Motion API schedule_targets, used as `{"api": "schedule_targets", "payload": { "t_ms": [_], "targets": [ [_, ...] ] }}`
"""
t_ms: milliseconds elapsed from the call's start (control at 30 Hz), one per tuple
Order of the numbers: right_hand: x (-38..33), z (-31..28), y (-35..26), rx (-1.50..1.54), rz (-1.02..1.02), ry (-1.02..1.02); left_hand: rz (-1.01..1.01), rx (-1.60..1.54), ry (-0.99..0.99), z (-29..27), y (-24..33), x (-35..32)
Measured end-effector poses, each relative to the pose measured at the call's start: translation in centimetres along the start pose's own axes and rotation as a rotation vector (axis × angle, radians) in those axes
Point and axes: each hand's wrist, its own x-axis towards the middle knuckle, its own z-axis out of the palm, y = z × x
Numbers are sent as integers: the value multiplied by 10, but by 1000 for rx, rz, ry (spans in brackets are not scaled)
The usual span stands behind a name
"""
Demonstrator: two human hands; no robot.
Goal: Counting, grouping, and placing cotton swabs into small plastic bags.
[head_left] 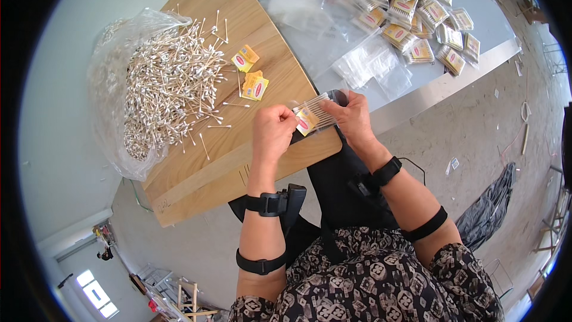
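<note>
Both my hands hold a small clear plastic bag (pixel 319 112) with a bundle of cotton swabs and a yellow label card inside, just above the near edge of the wooden board (pixel 196 167). My left hand (pixel 273 130) pinches the bag's left end by the yellow card. My right hand (pixel 351 114) grips its right end. A large heap of loose cotton swabs (pixel 167 80) lies on an open plastic sheet to the left. A few yellow label cards (pixel 251 74) rest on the board between the heap and my hands.
A stack of empty clear bags (pixel 372 65) lies on the grey table (pixel 453 83) ahead. Several filled swab packets (pixel 417 12) are piled at the back right. Concrete floor with scraps and a dark cloth (pixel 491 206) is to my right.
</note>
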Motion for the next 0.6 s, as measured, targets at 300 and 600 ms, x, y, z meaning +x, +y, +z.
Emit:
{"api": "schedule_targets", "payload": {
  "t_ms": [300,600],
  "targets": [
    [2,0,2,-17,-26,2,160,204,99,21,17,3],
    [-5,-4,-10,178,43,-56,311,175,348,33,-11,-25]
  ]
}}
